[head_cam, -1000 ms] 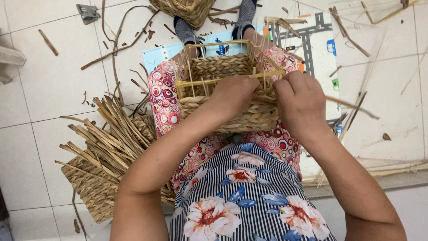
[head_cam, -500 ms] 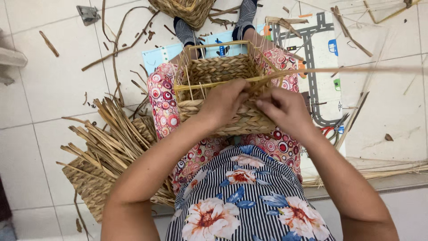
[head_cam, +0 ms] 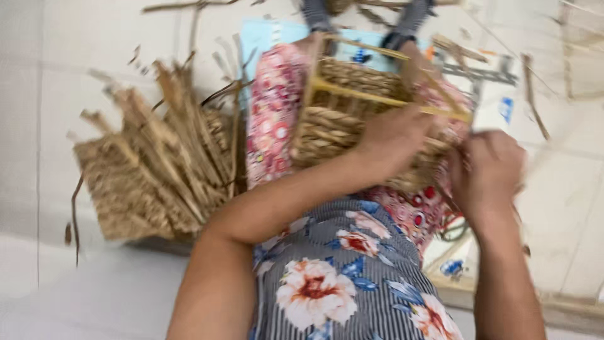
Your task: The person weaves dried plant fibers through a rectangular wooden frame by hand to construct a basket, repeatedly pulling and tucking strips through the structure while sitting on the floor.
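The basket (head_cam: 352,129) is coarse woven plant fibre, rough and matt, over a smooth pale-yellow frame that may be wood. The bundle of dried stalks (head_cam: 170,151) on the left looks dry and fibrous. The floor (head_cam: 94,63) is smooth, faintly glossy pale tile. The lap fabric (head_cam: 274,113) is soft printed cloth.

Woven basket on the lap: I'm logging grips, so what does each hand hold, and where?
The left hand presses on the woven basket at its near wall, under the yellow frame bar. The right hand is closed at the basket's right corner; blur hides what it grips.
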